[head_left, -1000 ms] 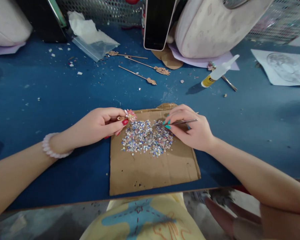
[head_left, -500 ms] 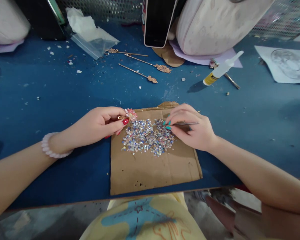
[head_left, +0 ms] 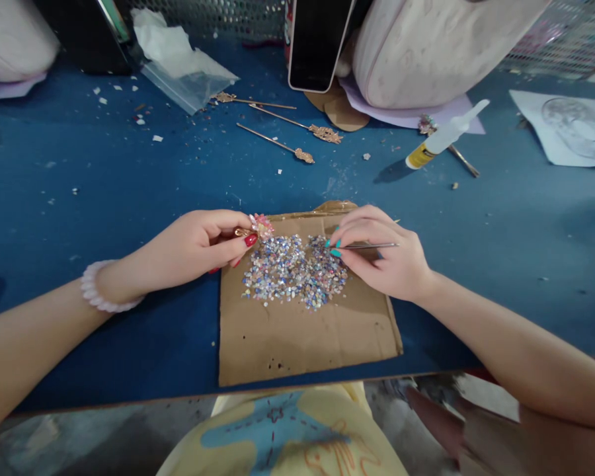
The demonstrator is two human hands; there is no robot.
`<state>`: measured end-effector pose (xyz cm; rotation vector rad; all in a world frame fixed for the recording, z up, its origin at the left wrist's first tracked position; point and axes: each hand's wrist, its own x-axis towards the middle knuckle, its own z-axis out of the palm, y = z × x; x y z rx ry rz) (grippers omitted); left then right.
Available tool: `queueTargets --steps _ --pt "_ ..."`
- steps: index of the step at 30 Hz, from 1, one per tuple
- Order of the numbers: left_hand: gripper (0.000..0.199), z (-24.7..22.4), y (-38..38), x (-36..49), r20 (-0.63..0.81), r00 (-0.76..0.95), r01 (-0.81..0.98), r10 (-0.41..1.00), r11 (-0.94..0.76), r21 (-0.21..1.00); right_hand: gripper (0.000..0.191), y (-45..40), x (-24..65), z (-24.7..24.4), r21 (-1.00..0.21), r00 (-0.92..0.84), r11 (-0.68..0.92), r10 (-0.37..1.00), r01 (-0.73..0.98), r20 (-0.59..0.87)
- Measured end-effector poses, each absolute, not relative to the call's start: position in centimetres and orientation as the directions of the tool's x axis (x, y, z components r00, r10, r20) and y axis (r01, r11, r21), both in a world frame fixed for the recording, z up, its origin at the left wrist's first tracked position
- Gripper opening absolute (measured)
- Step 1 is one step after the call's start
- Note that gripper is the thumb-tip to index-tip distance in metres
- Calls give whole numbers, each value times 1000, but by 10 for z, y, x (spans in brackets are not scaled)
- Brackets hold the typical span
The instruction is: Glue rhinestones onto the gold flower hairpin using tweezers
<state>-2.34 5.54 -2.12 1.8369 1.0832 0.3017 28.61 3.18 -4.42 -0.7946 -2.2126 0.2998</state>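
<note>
Shift: just the view, slightly!
Left hand: pinching pink flower
Right hand: pinching metal tool (over gems)

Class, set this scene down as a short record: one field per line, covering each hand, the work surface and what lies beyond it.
left hand: holds pink flower ornament
right hand: holds thin metal tool, tip end over the stones
work surface: cardboard sheet on blue table
on cardboard: loose pile of small shiny stones
beyond cardboard: three gold-coloured hairpins, glue bottle
upper right: paper with round grey print
</note>
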Motion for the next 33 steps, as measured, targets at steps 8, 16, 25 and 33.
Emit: queueTargets --steps 8,16,25,33 --pt "20 -19 54 -21 -234 571 561 787 -167 811 20 31 287 -47 -460 -507 779 627 427 591" --pt "19 -17 52 -20 -247 582 557 775 -159 815 19 31 287 -47 -465 -510 769 640 439 575" --pt "20 -16 53 -19 -244 592 562 768 -177 808 16 31 287 -46 -492 -504 749 662 444 554" --pt "19 -15 52 -19 -226 596 552 770 -189 812 15 31 286 -46 -460 -507 763 646 453 571"
